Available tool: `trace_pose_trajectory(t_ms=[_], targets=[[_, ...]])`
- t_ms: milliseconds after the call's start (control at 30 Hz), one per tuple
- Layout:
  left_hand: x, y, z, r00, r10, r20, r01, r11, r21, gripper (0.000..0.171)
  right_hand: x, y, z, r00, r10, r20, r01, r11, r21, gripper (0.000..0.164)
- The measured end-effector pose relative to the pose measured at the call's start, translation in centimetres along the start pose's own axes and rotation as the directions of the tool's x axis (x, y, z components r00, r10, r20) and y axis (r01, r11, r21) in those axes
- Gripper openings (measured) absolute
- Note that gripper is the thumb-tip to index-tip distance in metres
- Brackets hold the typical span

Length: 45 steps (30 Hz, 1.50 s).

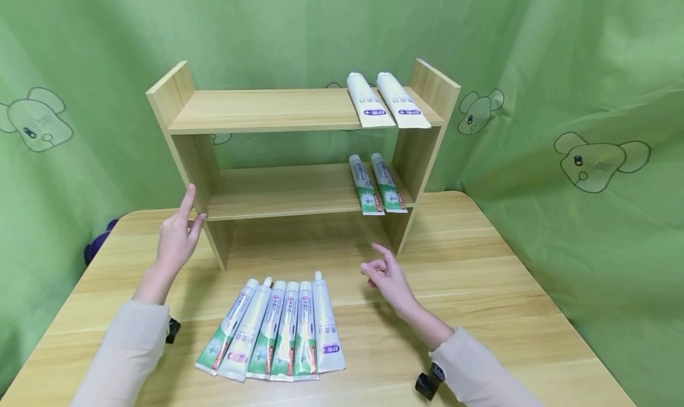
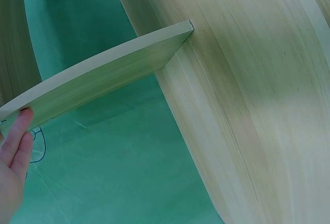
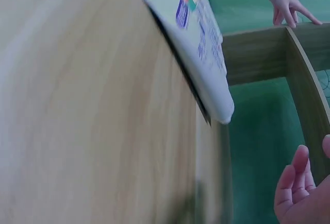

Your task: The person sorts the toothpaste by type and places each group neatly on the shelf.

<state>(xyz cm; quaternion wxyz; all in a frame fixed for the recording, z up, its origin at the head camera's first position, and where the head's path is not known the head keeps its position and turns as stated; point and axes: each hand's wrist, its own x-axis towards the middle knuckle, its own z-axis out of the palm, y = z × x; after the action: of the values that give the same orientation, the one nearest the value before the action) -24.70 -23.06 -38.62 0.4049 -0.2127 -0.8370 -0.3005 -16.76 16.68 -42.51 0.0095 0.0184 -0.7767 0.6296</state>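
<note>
There are six green tubes, four white tubes, two hands, one rack and perhaps one purple object.

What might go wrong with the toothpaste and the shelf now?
The two white toothpaste tubes on the top board poke slightly past its front edge, so a bump might knock one down. The left hand touches the wooden shelf at its side; a hard push might shift it. The six toothpaste tubes on the table lie close together, so grabbing one might drag its neighbour.
</note>
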Motion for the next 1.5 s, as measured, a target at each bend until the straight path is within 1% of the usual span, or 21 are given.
trace_pose_trajectory(t_ms=[67, 133, 233, 500, 767, 1000, 1033, 1100, 1267, 1300, 1333, 1400, 1500], targets=[[0.0, 0.0, 0.0, 1.0, 0.003, -0.001, -0.003, 1.0, -0.003, 0.083, -0.2, 0.0, 0.3, 0.998, 0.064, 0.024, -0.064, 0.998, 0.013, 0.062], [0.0, 0.0, 0.0, 1.0, 0.003, 0.001, -0.003, 1.0, -0.004, 0.084, -0.4, 0.0, 0.7, 0.994, 0.101, 0.051, -0.102, 0.995, 0.012, 0.063], [0.0, 0.1, -0.1, 1.0, -0.003, 0.003, 0.003, 1.0, -0.004, 0.083, -0.7, 0.1, 1.2, 0.99, 0.119, 0.069, -0.118, 0.993, -0.012, 0.065], [0.0, 0.2, -0.1, 1.0, -0.017, 0.009, 0.017, 1.0, 0.0, 0.082, -1.6, 1.4, 2.4, 0.989, 0.114, 0.091, -0.105, 0.99, -0.099, 0.065], [-0.1, 0.0, -0.1, 1.0, -0.02, 0.011, 0.02, 1.0, -0.002, 0.08, -2.3, 2.0, 3.1, 0.979, 0.125, 0.162, -0.108, 0.988, -0.107, 0.068], [-0.1, 0.1, -0.1, 0.999, -0.026, 0.021, 0.026, 1.0, 0.001, 0.079, -2.9, 2.5, 3.4, 0.967, 0.127, 0.22, -0.094, 0.983, -0.157, 0.074], [-0.1, 0.1, -0.1, 0.999, -0.024, 0.02, 0.024, 1.0, 0.001, 0.08, -3.0, 2.5, 3.4, 0.967, 0.126, 0.223, -0.09, 0.982, -0.165, 0.074], [-0.1, 0.1, -0.1, 0.999, -0.026, 0.021, 0.026, 1.0, 0.0, 0.08, -3.5, 1.7, 3.5, 0.966, 0.126, 0.226, -0.085, 0.979, -0.183, 0.074], [0.0, 0.1, -0.1, 0.999, -0.033, 0.022, 0.033, 0.999, -0.004, 0.079, -3.6, 1.8, 3.8, 0.967, 0.123, 0.221, -0.073, 0.972, -0.222, 0.074], [0.0, 0.1, -0.1, 0.999, -0.033, 0.022, 0.033, 0.999, -0.005, 0.079, -3.5, 2.4, 3.8, 0.967, 0.116, 0.227, -0.063, 0.971, -0.229, 0.076], [0.0, 0.1, -0.1, 0.999, -0.031, 0.02, 0.031, 1.0, -0.005, 0.079, -3.4, 2.8, 3.8, 0.966, 0.118, 0.231, -0.061, 0.969, -0.238, 0.077], [0.0, 0.2, -0.1, 0.999, -0.031, 0.019, 0.031, 0.999, -0.005, 0.079, -3.5, 2.7, 3.9, 0.961, 0.117, 0.252, -0.052, 0.967, -0.249, 0.079], [0.0, 0.3, -0.1, 0.999, -0.041, 0.024, 0.041, 0.999, -0.006, 0.078, -3.6, 2.6, 4.0, 0.947, 0.111, 0.301, -0.032, 0.967, -0.254, 0.081]])
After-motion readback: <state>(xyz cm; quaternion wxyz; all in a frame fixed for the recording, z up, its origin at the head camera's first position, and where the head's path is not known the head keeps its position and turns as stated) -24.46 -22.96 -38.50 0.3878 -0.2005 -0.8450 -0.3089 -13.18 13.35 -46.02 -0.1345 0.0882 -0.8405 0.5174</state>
